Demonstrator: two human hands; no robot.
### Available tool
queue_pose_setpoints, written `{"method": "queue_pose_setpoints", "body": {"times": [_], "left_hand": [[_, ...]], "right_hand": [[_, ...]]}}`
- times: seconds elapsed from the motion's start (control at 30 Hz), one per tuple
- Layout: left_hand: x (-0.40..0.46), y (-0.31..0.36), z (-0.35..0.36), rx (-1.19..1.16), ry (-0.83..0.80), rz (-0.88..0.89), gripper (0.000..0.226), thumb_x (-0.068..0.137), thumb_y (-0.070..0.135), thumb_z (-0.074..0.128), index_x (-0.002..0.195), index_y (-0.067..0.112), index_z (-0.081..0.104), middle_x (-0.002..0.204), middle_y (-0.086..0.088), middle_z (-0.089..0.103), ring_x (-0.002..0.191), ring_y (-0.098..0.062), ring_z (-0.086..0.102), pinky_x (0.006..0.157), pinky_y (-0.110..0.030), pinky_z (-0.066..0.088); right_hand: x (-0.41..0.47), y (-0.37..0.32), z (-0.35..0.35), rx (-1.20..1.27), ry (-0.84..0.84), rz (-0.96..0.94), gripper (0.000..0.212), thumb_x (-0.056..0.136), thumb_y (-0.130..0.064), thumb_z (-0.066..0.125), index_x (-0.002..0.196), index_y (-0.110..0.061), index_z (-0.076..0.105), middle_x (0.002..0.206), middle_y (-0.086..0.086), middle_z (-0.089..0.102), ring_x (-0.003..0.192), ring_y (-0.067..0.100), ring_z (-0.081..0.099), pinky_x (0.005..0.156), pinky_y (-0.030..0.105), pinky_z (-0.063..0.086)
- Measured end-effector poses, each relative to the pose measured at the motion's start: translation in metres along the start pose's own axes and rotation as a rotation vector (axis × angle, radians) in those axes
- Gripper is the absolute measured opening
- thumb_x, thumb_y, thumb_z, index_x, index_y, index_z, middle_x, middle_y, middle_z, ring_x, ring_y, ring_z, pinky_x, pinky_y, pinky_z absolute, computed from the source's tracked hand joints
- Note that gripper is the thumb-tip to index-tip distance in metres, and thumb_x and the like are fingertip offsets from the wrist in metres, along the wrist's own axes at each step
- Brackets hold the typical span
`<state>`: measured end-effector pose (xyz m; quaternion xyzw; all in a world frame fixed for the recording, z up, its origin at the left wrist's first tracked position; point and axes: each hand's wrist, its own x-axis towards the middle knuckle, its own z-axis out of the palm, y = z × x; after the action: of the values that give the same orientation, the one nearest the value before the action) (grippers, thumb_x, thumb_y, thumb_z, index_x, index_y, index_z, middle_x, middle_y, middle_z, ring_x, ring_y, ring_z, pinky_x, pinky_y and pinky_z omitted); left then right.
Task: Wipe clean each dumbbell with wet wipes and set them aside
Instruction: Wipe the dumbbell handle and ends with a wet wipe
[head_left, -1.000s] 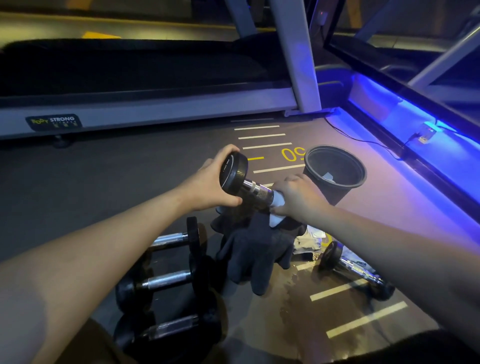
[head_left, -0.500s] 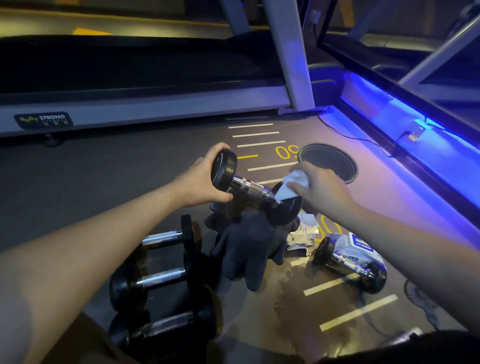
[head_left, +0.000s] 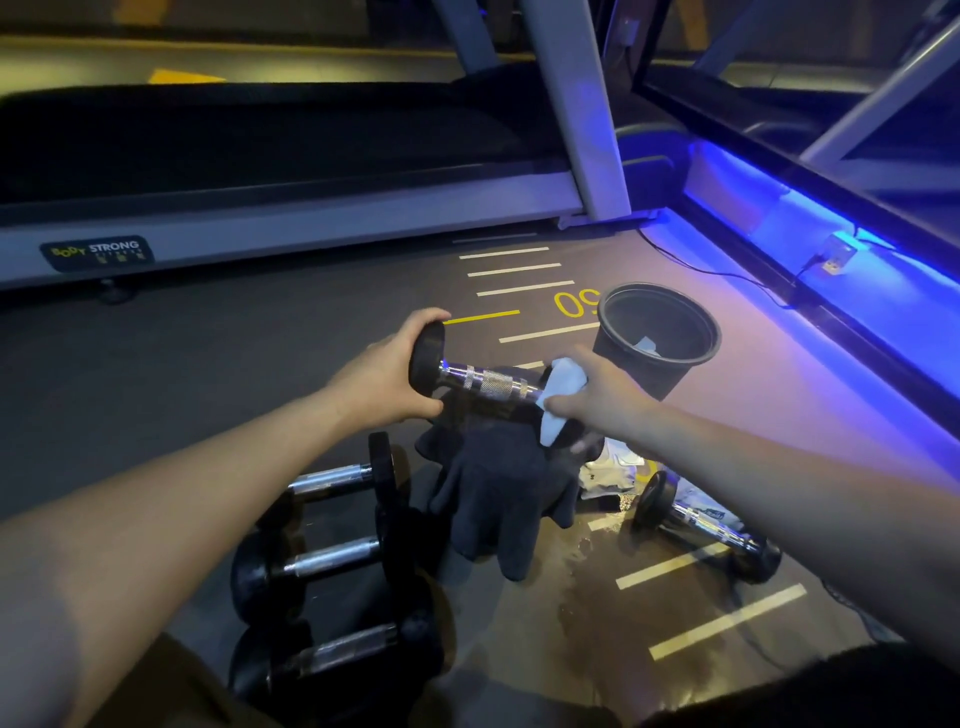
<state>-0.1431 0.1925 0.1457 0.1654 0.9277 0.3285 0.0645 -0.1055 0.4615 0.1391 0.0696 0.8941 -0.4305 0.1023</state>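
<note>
Since half a second ago the wet wipe (head_left: 563, 382) slid down over the far head; right hand (head_left: 597, 397) clutches it, left hand (head_left: 387, 376) grips the dumbbell (head_left: 483, 382) above the gloves (head_left: 498, 488).

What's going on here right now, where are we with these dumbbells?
A person is cleaning a dumbbell held above the floor. The left hand grips one black end, while the right hand presses a white wet wipe around the other end. Three dumbbells lie in a row on the floor on the left, and another dumbbell lies on the right. Dark gloves lie underneath, and a black bin stands beyond.
</note>
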Motion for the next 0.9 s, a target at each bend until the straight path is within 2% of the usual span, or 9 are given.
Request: {"method": "queue_pose_setpoints", "body": {"times": [0.1,0.23,0.37,0.5,0.57,0.67,0.77,0.83,0.9], "left_hand": [[0.003,0.003,0.000,0.008,0.011,0.022,0.089,0.066,0.018,0.079,0.134,0.053,0.034,0.109,0.001,0.061,0.090,-0.021,0.058,0.071,-0.031,0.045],[0.007,0.021,0.007,-0.023,0.060,0.089,0.086,0.068,0.014,0.078,0.132,0.054,0.037,0.117,0.005,0.059,0.099,-0.022,0.058,0.081,-0.037,0.052],[0.016,0.050,0.021,-0.070,0.103,0.170,0.087,0.069,0.013,0.078,0.136,0.050,0.035,0.121,0.005,0.059,0.103,-0.024,0.058,0.083,-0.036,0.050],[0.026,0.082,0.050,-0.062,0.103,0.240,0.088,0.071,0.014,0.079,0.141,0.044,0.035,0.125,0.007,0.058,0.111,-0.023,0.057,0.079,-0.028,0.041],[0.030,0.096,0.070,-0.052,0.077,0.296,0.088,0.070,0.016,0.080,0.142,0.041,0.035,0.132,0.005,0.057,0.116,-0.024,0.057,0.081,-0.025,0.038],[0.035,0.118,0.100,-0.071,0.011,0.349,0.087,0.070,0.018,0.082,0.142,0.040,0.037,0.137,0.004,0.056,0.121,-0.024,0.056,0.087,-0.024,0.039],[0.036,0.140,0.130,-0.084,-0.052,0.406,0.083,0.068,0.021,0.081,0.136,0.046,0.040,0.135,0.006,0.057,0.120,-0.021,0.057,0.096,-0.033,0.046],[0.038,0.153,0.151,-0.125,-0.075,0.423,0.080,0.067,0.018,0.078,0.133,0.045,0.042,0.134,0.009,0.056,0.118,-0.019,0.057,0.096,-0.036,0.048],[0.039,0.164,0.173,-0.159,-0.098,0.431,0.075,0.067,0.014,0.077,0.130,0.040,0.045,0.131,0.011,0.057,0.114,-0.017,0.057,0.092,-0.032,0.047]], "right_hand": [[-0.002,0.002,0.001,-0.062,0.095,-0.030,0.031,0.081,-0.019,0.069,0.101,-0.040,0.056,0.105,0.009,0.059,0.078,0.036,0.067,0.059,0.041,0.060],[-0.007,0.008,-0.017,-0.054,0.184,-0.049,0.029,0.079,-0.019,0.070,0.095,-0.040,0.058,0.095,0.004,0.058,0.077,0.033,0.065,0.058,0.050,0.060],[-0.022,0.013,-0.048,-0.125,0.317,-0.093,0.030,0.077,-0.016,0.068,0.100,-0.032,0.058,0.087,0.008,0.063,0.062,0.030,0.067,0.047,0.038,0.057],[-0.045,0.034,-0.078,-0.168,0.404,-0.087,0.032,0.074,-0.018,0.069,0.097,-0.037,0.055,0.080,0.012,0.066,0.052,0.028,0.064,0.052,0.043,0.057],[-0.060,0.048,-0.093,-0.190,0.425,-0.054,0.032,0.076,-0.018,0.070,0.099,-0.035,0.056,0.083,0.011,0.066,0.056,0.029,0.064,0.053,0.035,0.056],[-0.082,0.074,-0.113,-0.230,0.468,0.003,0.032,0.078,-0.018,0.072,0.104,-0.033,0.059,0.089,0.005,0.062,0.066,0.028,0.061,0.048,0.016,0.046],[-0.102,0.104,-0.132,-0.254,0.511,0.042,0.031,0.076,-0.021,0.073,0.103,-0.031,0.059,0.092,0.004,0.065,0.072,0.026,0.061,0.063,0.030,0.051],[-0.113,0.122,-0.142,-0.256,0.506,0.093,0.029,0.077,-0.022,0.072,0.100,-0.032,0.058,0.088,0.001,0.064,0.064,0.020,0.060,0.060,0.034,0.052],[-0.123,0.139,-0.150,-0.235,0.507,0.123,0.029,0.077,-0.021,0.072,0.100,-0.032,0.057,0.086,-0.001,0.064,0.062,0.022,0.060,0.060,0.034,0.053]]}}
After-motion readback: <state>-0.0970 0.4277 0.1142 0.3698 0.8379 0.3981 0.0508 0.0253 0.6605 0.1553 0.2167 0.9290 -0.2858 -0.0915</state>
